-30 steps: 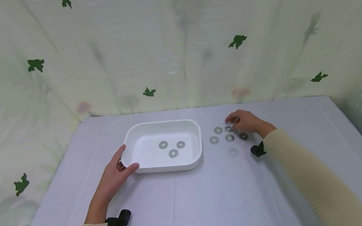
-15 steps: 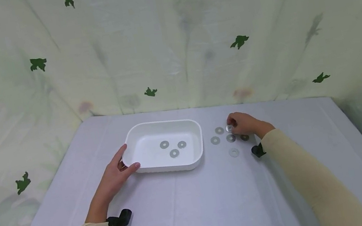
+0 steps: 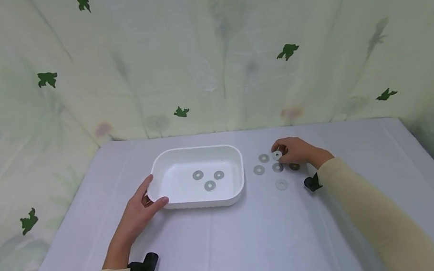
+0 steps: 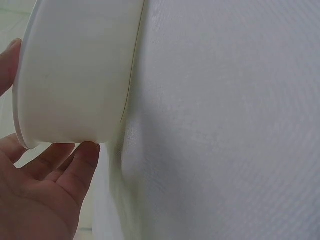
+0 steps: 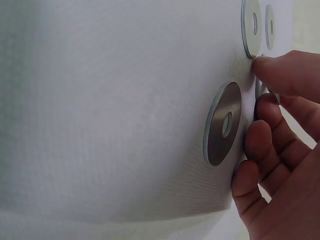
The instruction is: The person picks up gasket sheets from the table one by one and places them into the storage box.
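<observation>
Now pinching a flat metal washer [image 3: 274, 156] between thumb and fingers of the right hand [image 3: 295, 150]; cannot tell from these views about contact with the cloth. Just beside those fingers, a darker washer [image 5: 216, 135], lying flat. Around the same hand, mostly to its left and near side, four other loose washers [image 3: 256, 171], spread just apart.

Gripping the white tray [image 3: 173, 182] by its left end with the left hand [image 3: 136, 212], thumb at the near rim, fingers against the outer wall. Inside, three grey washers [image 3: 206, 187], apart from one another, from the middle rightward.

Between tray and loose washers, a narrow strip of tabletop [image 3: 241, 247]; toward the body, a broad stretch between the beige sleeves [image 3: 381, 213]; behind, a shallow band up to the far edge and the curtain [image 3: 204, 60].

Thin, round and shiny in the washers, each pierced at the centre; smooth wall, rounded corners and slim lip on the tray; finely woven, creased cloth below; pale folds printed with green leafy shapes behind.
</observation>
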Tool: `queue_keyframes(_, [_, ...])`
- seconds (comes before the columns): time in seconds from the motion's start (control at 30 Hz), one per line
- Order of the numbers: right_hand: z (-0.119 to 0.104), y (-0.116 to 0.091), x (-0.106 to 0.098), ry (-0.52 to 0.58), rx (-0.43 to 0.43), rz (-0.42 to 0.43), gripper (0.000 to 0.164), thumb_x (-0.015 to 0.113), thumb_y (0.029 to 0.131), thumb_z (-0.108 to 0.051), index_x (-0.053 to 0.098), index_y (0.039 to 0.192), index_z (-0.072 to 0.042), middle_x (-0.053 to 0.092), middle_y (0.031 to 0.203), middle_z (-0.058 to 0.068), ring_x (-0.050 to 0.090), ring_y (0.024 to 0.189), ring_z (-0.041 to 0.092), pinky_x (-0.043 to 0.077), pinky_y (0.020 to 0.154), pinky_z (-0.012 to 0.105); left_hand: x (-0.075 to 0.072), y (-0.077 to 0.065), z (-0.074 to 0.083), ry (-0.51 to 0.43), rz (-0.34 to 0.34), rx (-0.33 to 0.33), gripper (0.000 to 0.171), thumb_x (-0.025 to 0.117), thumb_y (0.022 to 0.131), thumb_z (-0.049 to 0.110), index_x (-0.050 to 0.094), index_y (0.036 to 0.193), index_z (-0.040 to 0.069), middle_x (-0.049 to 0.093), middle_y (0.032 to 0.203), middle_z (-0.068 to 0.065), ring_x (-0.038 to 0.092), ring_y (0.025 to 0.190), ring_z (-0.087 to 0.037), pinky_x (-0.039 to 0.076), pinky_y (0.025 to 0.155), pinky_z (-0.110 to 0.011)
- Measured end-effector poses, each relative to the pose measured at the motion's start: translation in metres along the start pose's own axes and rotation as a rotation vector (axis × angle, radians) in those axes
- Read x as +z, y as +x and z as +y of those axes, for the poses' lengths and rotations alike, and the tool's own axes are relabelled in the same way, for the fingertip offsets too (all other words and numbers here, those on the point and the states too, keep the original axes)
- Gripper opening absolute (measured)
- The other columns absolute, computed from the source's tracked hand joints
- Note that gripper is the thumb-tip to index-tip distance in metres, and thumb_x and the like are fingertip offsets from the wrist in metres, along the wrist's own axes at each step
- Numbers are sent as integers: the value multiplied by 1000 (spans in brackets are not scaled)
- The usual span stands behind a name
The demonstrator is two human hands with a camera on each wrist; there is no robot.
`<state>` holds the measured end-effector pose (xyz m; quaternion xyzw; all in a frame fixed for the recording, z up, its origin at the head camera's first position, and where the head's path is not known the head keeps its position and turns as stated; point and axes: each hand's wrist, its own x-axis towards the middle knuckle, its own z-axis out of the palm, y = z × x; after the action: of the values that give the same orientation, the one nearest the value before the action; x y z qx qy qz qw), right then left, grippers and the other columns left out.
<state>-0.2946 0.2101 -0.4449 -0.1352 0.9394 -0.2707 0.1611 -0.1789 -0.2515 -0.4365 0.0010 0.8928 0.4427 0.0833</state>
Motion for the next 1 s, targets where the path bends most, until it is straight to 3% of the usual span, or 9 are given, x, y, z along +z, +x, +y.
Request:
queue_keyframes(0.4, [-1, -2, -2, 12, 40, 21, 34, 64, 91, -15, 62, 125, -10, 60, 111, 13, 54, 98, 26, 46, 83, 38, 1, -2, 1, -11, 8, 7, 94, 70, 91, 40, 12, 161, 16, 21, 164, -22, 39, 145, -40, 41, 109, -48])
queue_keyframes(0.63, [0, -4, -8, 60, -46, 64, 33, 65, 92, -18, 63, 125, -9, 63, 113, 13, 58, 101, 26, 47, 89, 40, 1, -4, -1, 7, 7, 1, 92, 69, 92, 37, 12, 161, 15, 21, 164, -22, 40, 144, -40, 43, 108, -47])
queue_keyframes(0.8, [-9, -7, -19, 73, -120, 107, 32, 69, 92, -20, 65, 122, -9, 66, 113, 13, 60, 100, 26, 48, 90, 41, 1, -3, -1, 2, 14, 10, 93, 70, 92, 40, 12, 161, 15, 20, 164, -22, 38, 145, -41, 42, 109, -49])
queue_keyframes(1.0, [-25, -12, -31, 101, -150, 106, 34, 69, 92, -21, 64, 124, -10, 65, 117, 11, 58, 102, 26, 48, 90, 39, -1, -3, -2, -3, 20, 12, 93, 71, 91, 40, 14, 161, 17, 21, 164, -20, 41, 144, -38, 44, 107, -45])
